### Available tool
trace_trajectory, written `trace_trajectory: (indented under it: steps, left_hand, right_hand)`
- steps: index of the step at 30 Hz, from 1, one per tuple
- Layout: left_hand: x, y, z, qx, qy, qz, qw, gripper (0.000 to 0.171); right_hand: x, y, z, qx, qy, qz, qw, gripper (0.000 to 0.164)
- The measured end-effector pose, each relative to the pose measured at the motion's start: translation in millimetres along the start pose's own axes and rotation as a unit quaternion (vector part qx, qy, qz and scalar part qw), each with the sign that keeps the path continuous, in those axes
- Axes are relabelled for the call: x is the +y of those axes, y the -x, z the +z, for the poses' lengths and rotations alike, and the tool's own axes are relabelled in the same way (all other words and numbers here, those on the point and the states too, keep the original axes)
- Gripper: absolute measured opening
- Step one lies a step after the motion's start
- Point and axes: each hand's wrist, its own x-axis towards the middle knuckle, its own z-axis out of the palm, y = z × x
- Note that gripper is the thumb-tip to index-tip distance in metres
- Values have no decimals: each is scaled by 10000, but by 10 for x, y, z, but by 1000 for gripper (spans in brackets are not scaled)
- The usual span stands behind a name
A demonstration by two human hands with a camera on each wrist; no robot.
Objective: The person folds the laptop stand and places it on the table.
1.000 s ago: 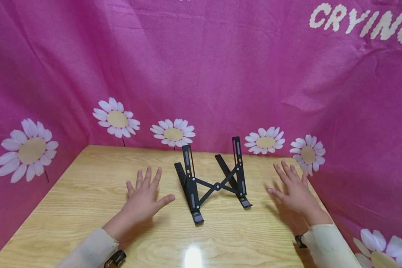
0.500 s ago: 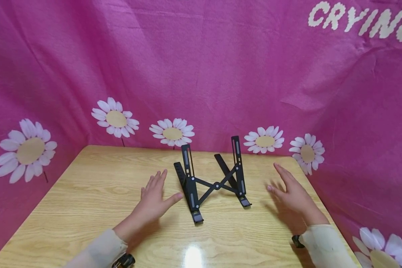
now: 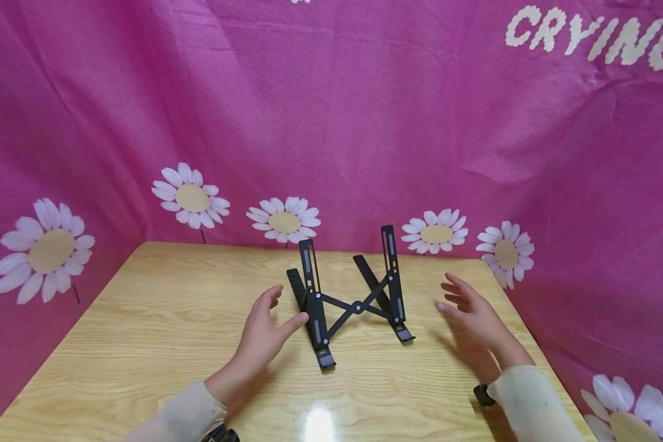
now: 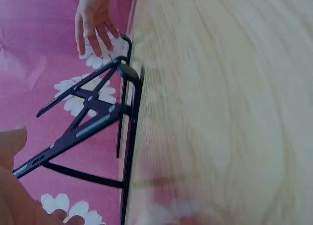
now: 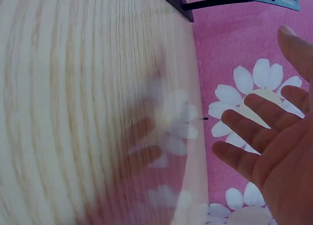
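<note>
A black folding laptop stand (image 3: 358, 307) stands unfolded on the wooden table, its two side arms tilted up and joined by crossed bars. Just left of it is my left hand (image 3: 262, 337), thumb pointing toward the left arm of the stand and fingers slightly bent, holding nothing. My right hand (image 3: 477, 316) hovers to the right of the stand, a hand's width away, with its fingers loosely bent. The left wrist view shows the stand (image 4: 93, 122) side-on, with the right hand (image 4: 95, 22) beyond it. In the right wrist view, the right palm (image 5: 288, 171) faces the camera, holding nothing.
The wooden table (image 3: 143, 319) is backed and flanked by a pink cloth (image 3: 331, 123) printed with white daisies and lettering. A bright light reflection lies on the tabletop near the front. Dark wrist straps show at both sleeves.
My left hand has moved right, closer to the stand, and its spread fingers have drawn in. The right hand's fingers have bent from spread, with little travel. The stand stays put.
</note>
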Motion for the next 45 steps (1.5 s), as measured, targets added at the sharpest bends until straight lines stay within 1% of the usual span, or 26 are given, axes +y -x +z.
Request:
trace_trajectory:
  steps: [3,9,14,17,20,24,26,30,34,38,44,45]
  left_hand:
    - [27,12,45,50,389,-102,9992,80]
    - [45,20,134,122,947,-229,9952,69]
    - [34,31,206,76,1405,-322,9895,56]
    - [26,37,230,46,1517,-352,9878,49]
    - [14,45,258,9,1618,-342,9862,46]
    - [14,50,298,-57,1829,-319,9826,43]
    - [15,45,319,-102,1964,-346,9799,41]
    - [17,32,353,-194,2071,-409,9773,38]
    - [35,24,380,-257,2050,-498,9772,36]
    - [45,8,404,-243,2025,-575,9773,35]
    - [18,-27,457,-231,1924,-607,9792,36]
    - [10,-32,465,-233,1910,-651,9791,36]
  right_hand:
    - [-6,-12,6,-43,-67,80,9999,77]
    - [-38,-38,70,-120,-343,367,9987,75]
    - [-72,-68,143,-189,-465,362,9981,63]
    - [-115,-97,192,-181,-467,372,9981,57]
    - [-151,-121,241,-213,-502,349,9979,57]
    - [-159,-164,302,-245,-708,431,9963,57]
    - [-155,-189,327,-244,-863,536,9945,56]
    - [-169,-229,376,-270,-1162,673,9906,56]
    - [-198,-254,407,-297,-1349,852,9867,54]
    - [-207,-277,425,-324,-1378,958,9853,53]
    - [-193,-323,468,-347,-1413,974,9846,54]
    - [-195,-328,480,-354,-1422,976,9844,54]
